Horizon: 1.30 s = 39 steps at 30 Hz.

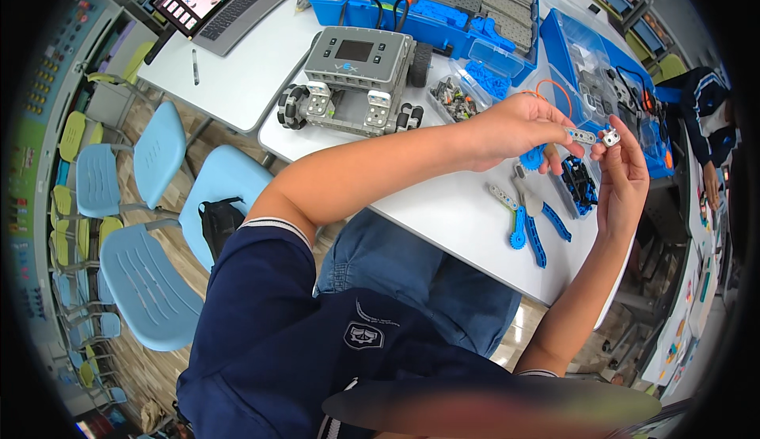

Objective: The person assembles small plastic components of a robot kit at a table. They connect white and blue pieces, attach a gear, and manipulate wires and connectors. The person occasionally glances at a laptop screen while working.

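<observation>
My left hand (518, 132) pinches a short grey beam with holes (582, 136) near the right side of the table. Close to the beam's end, my right hand (621, 182) grips a small light-grey corner connector (610, 137) between thumb and fingers. Whether the two pieces touch, I cannot tell. Beneath my left hand a blue gear (532, 159) shows in part. Nearer to me on the table lie pliers with blue handles (535, 237) and a grey-and-blue piece with a round blue end (517, 237). A tray of black and blue parts (578, 184) sits between my forearms.
A grey wheeled robot (352, 79) stands on the white table (451, 209), beyond my left forearm. Behind it is a blue bin of building parts (443, 15); another blue bin (598, 67) stands right of it. An open laptop (229, 11) sits far left. Another person (707, 114) is at right.
</observation>
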Each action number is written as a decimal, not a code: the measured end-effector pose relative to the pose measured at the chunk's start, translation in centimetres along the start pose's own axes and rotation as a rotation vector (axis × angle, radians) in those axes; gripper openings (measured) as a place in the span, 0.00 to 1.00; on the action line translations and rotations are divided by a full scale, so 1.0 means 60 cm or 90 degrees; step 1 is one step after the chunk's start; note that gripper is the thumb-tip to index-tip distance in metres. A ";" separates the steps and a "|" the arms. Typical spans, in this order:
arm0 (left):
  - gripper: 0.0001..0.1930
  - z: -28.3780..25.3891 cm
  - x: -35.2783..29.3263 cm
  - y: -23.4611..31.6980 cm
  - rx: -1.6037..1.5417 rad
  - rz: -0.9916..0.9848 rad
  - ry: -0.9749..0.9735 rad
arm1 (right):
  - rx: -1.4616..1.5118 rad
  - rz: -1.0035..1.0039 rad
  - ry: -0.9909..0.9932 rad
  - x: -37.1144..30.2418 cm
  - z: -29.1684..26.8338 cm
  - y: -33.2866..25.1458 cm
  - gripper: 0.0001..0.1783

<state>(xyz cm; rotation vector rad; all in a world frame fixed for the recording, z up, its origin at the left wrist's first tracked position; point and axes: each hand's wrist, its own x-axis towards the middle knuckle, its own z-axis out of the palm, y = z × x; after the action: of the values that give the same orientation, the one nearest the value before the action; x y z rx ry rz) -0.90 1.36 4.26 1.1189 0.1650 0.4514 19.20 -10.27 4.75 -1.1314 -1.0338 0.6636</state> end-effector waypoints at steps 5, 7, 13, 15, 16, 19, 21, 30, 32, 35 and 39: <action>0.17 0.001 0.001 0.000 0.000 0.021 0.016 | -0.004 -0.019 -0.042 0.000 -0.010 0.003 0.19; 0.17 0.002 0.000 0.001 0.007 0.020 0.015 | 0.011 -0.028 -0.058 0.001 -0.011 0.005 0.18; 0.17 0.004 -0.004 0.005 0.031 0.017 0.015 | 0.028 -0.012 -0.040 -0.004 0.008 -0.001 0.17; 0.18 0.006 -0.005 0.002 0.061 0.029 0.033 | 0.027 -0.002 -0.030 -0.006 0.014 -0.004 0.17; 0.19 0.006 -0.006 0.001 0.075 0.039 0.044 | 0.038 -0.006 -0.036 -0.006 0.016 -0.006 0.17; 0.18 0.004 -0.004 0.003 0.087 0.055 0.042 | 0.061 -0.015 -0.028 -0.005 0.023 -0.009 0.15; 0.19 0.001 -0.005 0.006 0.112 0.029 0.034 | 0.039 -0.014 -0.026 -0.005 0.027 -0.011 0.16; 0.18 -0.001 -0.005 0.011 0.111 0.015 0.040 | 0.009 -0.026 -0.057 -0.005 0.031 -0.014 0.14; 0.19 -0.001 -0.007 0.013 0.091 -0.004 0.026 | -0.031 -0.028 -0.056 -0.005 0.030 -0.012 0.13; 0.20 0.001 -0.010 0.015 0.063 -0.013 0.012 | -0.120 -0.039 -0.054 -0.006 0.032 -0.011 0.13; 0.20 0.000 -0.009 0.019 0.025 -0.053 0.035 | -0.122 -0.058 -0.064 -0.006 0.035 -0.015 0.12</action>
<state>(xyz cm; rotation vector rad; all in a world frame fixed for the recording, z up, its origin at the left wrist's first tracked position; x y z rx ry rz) -1.71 1.53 5.22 1.1336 0.2682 0.4063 17.06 -10.01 5.62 -1.2172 -1.2480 0.5624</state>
